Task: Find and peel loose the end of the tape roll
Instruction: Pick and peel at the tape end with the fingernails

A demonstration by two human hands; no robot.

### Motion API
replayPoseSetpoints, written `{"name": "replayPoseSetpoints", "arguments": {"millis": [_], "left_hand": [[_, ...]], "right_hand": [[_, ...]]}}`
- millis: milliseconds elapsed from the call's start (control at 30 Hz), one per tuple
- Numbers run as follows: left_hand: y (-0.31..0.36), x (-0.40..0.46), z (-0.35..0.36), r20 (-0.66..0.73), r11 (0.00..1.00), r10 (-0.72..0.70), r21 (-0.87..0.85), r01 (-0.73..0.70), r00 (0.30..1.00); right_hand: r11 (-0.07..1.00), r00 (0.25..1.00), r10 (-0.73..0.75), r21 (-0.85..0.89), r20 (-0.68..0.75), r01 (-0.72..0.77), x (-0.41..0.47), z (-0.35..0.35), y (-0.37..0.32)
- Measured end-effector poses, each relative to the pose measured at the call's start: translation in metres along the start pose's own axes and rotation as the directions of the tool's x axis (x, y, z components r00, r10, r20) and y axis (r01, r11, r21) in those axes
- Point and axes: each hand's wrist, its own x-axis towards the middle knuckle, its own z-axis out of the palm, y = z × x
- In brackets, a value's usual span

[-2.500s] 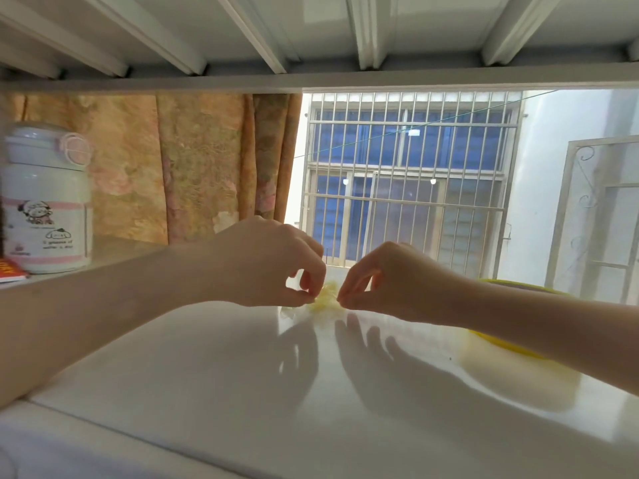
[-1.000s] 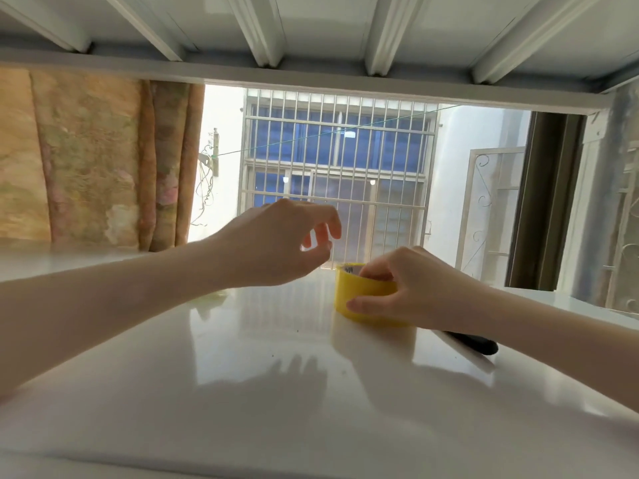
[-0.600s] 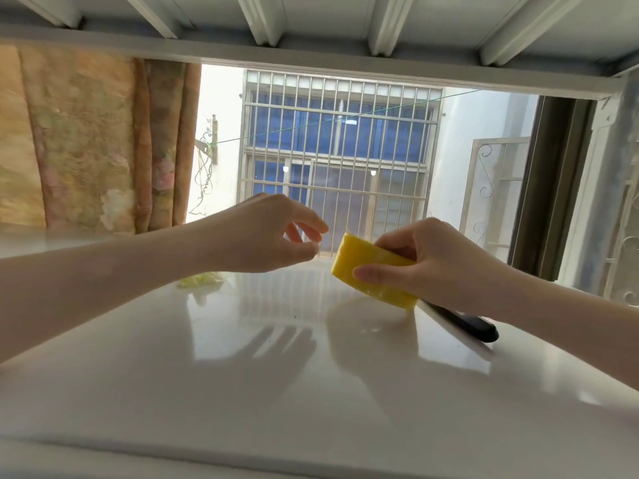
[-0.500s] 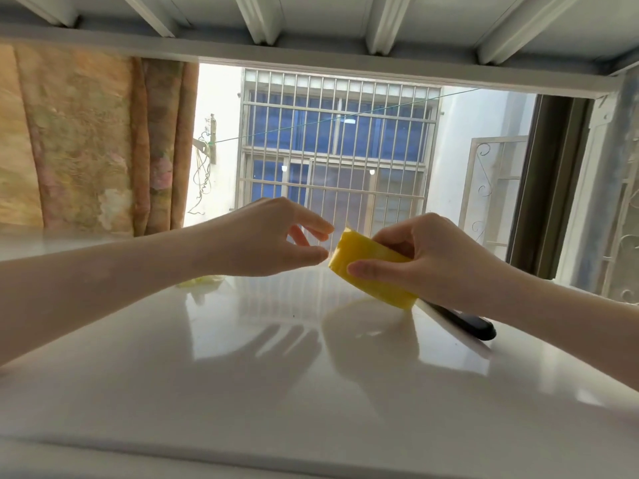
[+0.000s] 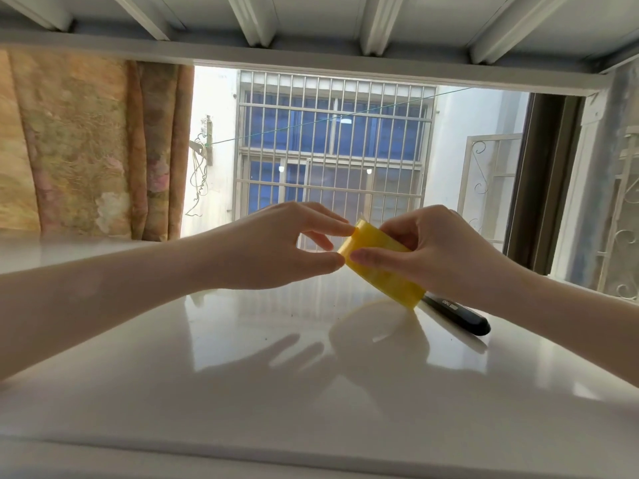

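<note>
A yellow tape roll (image 5: 385,271) is held tilted above the glossy white tabletop (image 5: 242,375), its lower edge close to the surface. My right hand (image 5: 439,254) grips it from the right, thumb across the near face and fingers behind. My left hand (image 5: 276,248) reaches in from the left, its thumb and forefinger touching the roll's left edge, where a thin lip of tape sticks up. Whether the tape end is pinched or only touched is unclear.
A black marker pen (image 5: 460,314) lies on the table just behind and right of the roll. A floral curtain (image 5: 86,150) hangs at back left, a barred window (image 5: 332,157) straight ahead, and a white beam (image 5: 311,60) runs low overhead.
My right hand has lifted the roll off the table and tilted it. My left hand has moved right until its fingertips meet the roll's left edge.
</note>
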Motion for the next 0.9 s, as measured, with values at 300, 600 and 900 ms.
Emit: {"name": "replayPoseSetpoints", "arguments": {"millis": [300,600,900], "left_hand": [[0.0055,-0.0021,0.0010,-0.048,0.998,0.055,0.036,-0.053,0.997],[-0.0026,0.0013,0.0011,-0.152,0.997,-0.078,-0.015,0.076,0.985],[0.0064,-0.0013,0.0023,-0.120,0.998,-0.036,-0.062,0.029,0.992]], "right_hand": [[0.999,0.999,0.034,-0.011,-0.022,-0.035,0.0012,-0.0011,0.0009],[0.999,1.000,0.007,-0.050,-0.016,-0.008,-0.0013,0.0012,-0.0025],[0.996,1.000,-0.017,-0.093,-0.026,0.015,-0.0006,0.0021,-0.0010]]}}
